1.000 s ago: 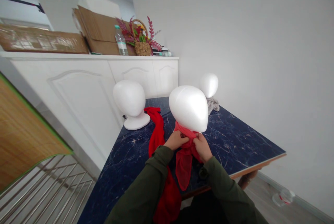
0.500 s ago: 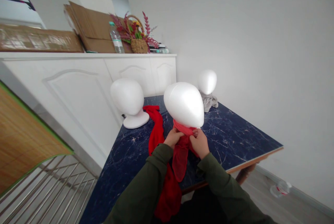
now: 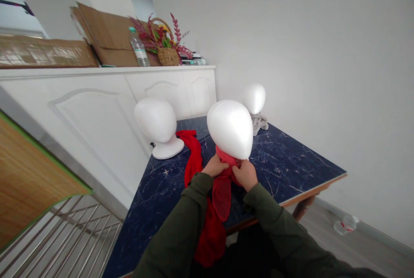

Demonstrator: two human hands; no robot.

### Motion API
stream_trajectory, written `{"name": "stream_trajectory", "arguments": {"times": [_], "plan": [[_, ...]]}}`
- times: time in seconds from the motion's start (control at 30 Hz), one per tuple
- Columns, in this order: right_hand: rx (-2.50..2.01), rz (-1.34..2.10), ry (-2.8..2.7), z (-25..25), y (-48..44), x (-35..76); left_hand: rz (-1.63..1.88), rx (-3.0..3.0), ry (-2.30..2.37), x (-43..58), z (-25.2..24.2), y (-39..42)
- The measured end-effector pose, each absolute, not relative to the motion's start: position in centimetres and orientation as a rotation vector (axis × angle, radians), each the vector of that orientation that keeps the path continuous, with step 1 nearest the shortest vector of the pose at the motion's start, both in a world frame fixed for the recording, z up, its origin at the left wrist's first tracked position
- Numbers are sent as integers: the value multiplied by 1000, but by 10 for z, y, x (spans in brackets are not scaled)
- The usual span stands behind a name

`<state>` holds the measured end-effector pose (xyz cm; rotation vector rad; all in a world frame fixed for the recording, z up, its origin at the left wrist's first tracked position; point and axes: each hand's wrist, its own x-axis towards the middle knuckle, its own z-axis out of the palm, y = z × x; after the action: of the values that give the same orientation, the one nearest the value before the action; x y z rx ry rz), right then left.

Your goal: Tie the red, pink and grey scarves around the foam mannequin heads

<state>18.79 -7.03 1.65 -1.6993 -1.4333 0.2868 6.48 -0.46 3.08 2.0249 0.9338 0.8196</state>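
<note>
A white foam mannequin head (image 3: 229, 127) stands before me at the table's near side. Round its neck goes a sheer red scarf (image 3: 221, 194), one end hanging down in front. My left hand (image 3: 216, 166) pinches the scarf at the left of the neck, fingers closed. Close beside it, my right hand (image 3: 246, 175) grips the scarf below the chin, also closed. The cloth between the fingers is partly hidden. A brighter red scarf (image 3: 193, 153) lies along the table to the left, passes behind my left forearm and hangs over the front edge.
A bare mannequin head (image 3: 156, 120) stands at the left, another (image 3: 254, 98) at the back with a grey cloth (image 3: 259, 124) at its neck. They share the dark blue marbled table (image 3: 297, 165). A metal rack (image 3: 74, 230) is at lower left; a white cabinet (image 3: 87, 109) stands behind.
Both hands stay at the neck and keep hold of the scarf, with small finger shifts. The mannequin head has tilted slightly. The whole view has shifted a little.
</note>
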Motion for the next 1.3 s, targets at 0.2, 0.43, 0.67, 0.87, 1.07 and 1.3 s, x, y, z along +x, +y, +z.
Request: {"name": "stream_trajectory", "arguments": {"times": [0.2,0.43,0.67,0.87,1.07,1.3], "plan": [[-1727,263,-1376,17,-71,189,789,2225,1147,56,34,-9],[-1667,325,-1339,15,-68,191,781,2228,1085,48,37,-5],[-1597,339,-1272,10,-67,193,770,2149,855,49,30,6],[-1522,490,-1163,-5,-57,200,707,2094,812,49,30,9],[-1549,453,-1177,-5,-60,201,719,2007,732,39,36,3],[-1535,483,-1178,-3,-62,201,820,1802,856,33,21,14]]}}
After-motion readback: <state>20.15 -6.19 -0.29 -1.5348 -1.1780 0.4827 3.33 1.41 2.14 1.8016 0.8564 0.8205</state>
